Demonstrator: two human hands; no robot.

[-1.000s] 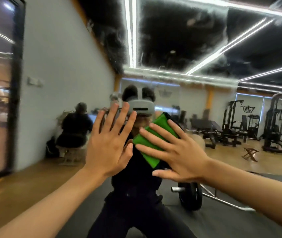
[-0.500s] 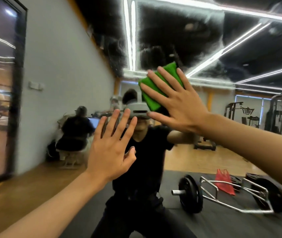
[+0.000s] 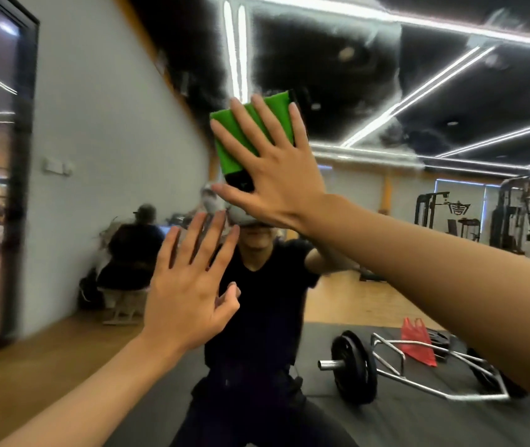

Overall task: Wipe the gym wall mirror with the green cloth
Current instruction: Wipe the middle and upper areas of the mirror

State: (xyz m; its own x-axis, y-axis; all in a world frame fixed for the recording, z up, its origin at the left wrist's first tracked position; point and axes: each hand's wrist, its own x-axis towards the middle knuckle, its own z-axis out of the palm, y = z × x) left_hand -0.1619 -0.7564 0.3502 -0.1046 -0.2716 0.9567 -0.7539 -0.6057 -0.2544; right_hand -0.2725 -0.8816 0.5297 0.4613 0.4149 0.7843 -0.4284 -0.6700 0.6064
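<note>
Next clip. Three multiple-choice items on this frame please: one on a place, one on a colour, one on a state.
1. Where is the cloth relative to the left hand? A) above it B) below it C) under its palm
2. What colour is the bag beside the barbell? A) blue B) red C) white
3. How do the fingers of the right hand lie? A) curled in a fist B) pinching a corner C) straight, spread over the cloth

1 A: the cloth sits higher than the left hand.
2 B: the bag is plainly red.
3 C: straight fingers fan across the cloth.
</note>
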